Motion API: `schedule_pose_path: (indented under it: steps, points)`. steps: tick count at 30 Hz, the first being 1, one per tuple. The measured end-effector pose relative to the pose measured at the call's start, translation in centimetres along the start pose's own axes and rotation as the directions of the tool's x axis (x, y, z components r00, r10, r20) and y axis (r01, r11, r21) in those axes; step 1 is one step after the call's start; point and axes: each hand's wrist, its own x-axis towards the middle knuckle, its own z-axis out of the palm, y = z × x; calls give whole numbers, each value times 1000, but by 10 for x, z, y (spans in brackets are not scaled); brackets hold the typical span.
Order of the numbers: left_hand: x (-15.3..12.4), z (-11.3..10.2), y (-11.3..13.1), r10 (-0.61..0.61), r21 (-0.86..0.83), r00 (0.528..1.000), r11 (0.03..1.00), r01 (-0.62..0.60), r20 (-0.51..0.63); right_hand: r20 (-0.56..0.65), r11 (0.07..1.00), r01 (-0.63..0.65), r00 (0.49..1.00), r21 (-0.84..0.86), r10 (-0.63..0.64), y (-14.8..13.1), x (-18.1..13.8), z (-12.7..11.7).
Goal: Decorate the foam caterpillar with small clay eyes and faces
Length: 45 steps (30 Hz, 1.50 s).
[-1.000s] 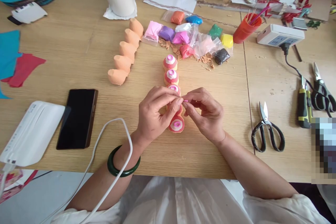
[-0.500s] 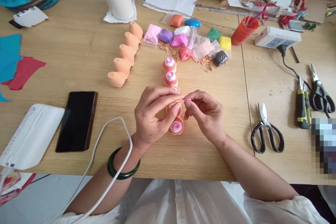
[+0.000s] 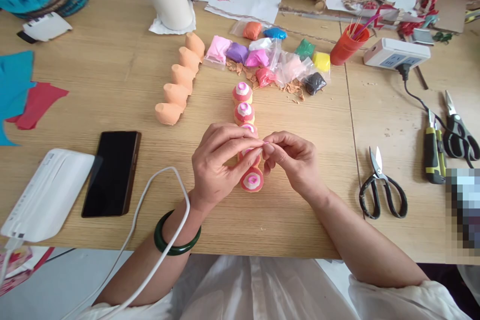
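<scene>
Head view: left hand [image 3: 219, 162] and right hand [image 3: 294, 162] meet at the fingertips above the row of decorated cups [image 3: 244, 112], mid-surface [image 3: 221, 227]. Right thumb and forefinger pinched shut, apparently on a tiny pink bit [image 3: 266, 143], mostly hidden. Left thumb and forefinger nearly together at the same spot; can't tell if they grip it too. Row runs far to near, hands covering its middle; visible tops are white with pink on them. Plain peach cups [image 3: 182, 76] far left of row, bagged colored clay [image 3: 257, 58] far side, scissors [image 3: 380, 185] to the right. Step in hand, my read: shaping the pink bit. Next move calls for a light pinch, without squashing it or knocking the row.
</scene>
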Motion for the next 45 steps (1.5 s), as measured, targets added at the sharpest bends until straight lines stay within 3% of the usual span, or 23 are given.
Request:
schedule_pose_path:
  steps: [26, 38, 42, 45]
  points:
    - [-1, 2, 0, 2, 22, 1000, 1000, -2, -6, -42, 999, -11, 999, -40, 9, 1, -2, 2]
    - [-3, 3, -1, 65, 86, 998, 994, -63, -13, 9, 998, 5, 1000, -61, -5, 1, -3, 4]
    - [-4, 2, 0, -22, 42, 999, 999, 23, -28, -28, 995, 58, 998, -80, -60, 4, -4, 2]
    - [-4, 4, 0, -193, -95, 980, 977, 188, -39, -86, 999, 51, 995, 19, -50, 7, -1, -2]
